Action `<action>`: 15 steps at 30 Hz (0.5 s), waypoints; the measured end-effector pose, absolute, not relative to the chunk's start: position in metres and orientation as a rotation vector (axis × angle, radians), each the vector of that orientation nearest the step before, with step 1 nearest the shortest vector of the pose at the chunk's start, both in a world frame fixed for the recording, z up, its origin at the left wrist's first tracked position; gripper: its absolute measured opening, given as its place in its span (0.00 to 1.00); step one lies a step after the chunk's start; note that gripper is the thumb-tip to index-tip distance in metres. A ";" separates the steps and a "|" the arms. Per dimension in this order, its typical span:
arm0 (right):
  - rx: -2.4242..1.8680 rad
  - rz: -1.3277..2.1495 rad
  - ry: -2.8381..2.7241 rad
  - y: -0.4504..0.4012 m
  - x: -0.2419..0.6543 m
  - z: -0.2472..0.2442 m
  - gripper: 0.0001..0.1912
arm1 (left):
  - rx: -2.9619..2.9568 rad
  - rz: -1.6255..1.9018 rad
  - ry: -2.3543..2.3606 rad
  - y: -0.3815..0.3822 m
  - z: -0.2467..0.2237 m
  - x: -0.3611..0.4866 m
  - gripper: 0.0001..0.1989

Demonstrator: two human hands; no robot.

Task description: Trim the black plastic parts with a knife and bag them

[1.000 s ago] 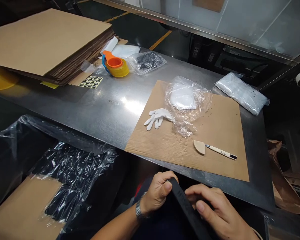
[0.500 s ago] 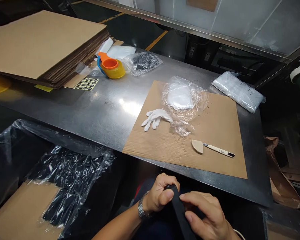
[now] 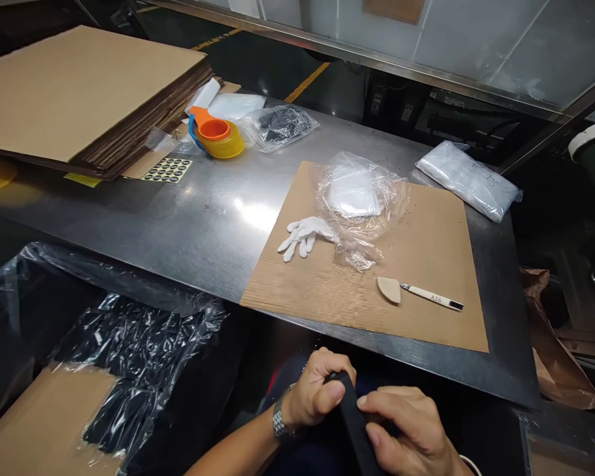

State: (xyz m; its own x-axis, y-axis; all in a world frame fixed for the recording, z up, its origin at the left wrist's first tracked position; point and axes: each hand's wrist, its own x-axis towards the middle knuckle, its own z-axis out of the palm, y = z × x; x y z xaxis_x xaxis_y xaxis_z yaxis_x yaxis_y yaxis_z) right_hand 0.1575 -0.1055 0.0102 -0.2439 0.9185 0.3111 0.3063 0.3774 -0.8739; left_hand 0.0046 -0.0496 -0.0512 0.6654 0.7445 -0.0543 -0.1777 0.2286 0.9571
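A long black piece (image 3: pixel 356 423) lies between my hands, below the front edge of the table. My left hand (image 3: pixel 322 389) is wrapped round its upper end, thumb on top. At its right side is my right hand (image 3: pixel 411 426), with thumb and index finger bent against the piece; whatever else these fingers hold is too small to make out. On a cardboard sheet (image 3: pixel 426 251) are a white glove (image 3: pixel 306 237), a clear plastic bag with white contents (image 3: pixel 354 192), a beige wedge (image 3: pixel 389 289) and a pen-like tool marked A26 (image 3: pixel 432 297).
The metal table (image 3: pixel 203 225) bears a cardboard stack (image 3: pixel 89 86), a tape roll (image 3: pixel 225 142), a sticker sheet (image 3: pixel 167 170), a bag with black contents (image 3: pixel 282 125) and a wrapped white packet (image 3: pixel 469 178). Black plastic-covered goods (image 3: pixel 139 357) stand at the lower left.
The view has shifted slightly. My left hand keeps its hold on the black piece, and my right fingers have moved only slightly along its side.
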 end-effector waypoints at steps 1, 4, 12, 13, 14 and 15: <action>-1.091 0.909 -1.741 -0.106 0.157 0.011 0.07 | 1.180 0.684 0.584 -0.050 -0.051 0.005 0.26; -1.137 0.989 -1.695 -0.108 0.157 0.010 0.11 | 1.185 0.682 0.596 -0.050 -0.049 0.004 0.26; -1.079 0.860 -1.737 -0.109 0.158 0.006 0.13 | 1.202 0.682 0.608 -0.047 -0.045 0.004 0.26; -1.077 0.853 -1.746 -0.108 0.158 0.006 0.13 | 1.203 0.683 0.610 -0.047 -0.045 0.004 0.26; -1.078 0.843 -1.752 -0.107 0.158 0.006 0.13 | 1.203 0.683 0.612 -0.047 -0.045 0.004 0.26; -1.080 0.833 -1.757 -0.107 0.158 0.006 0.13 | 1.202 0.683 0.615 -0.048 -0.045 0.004 0.26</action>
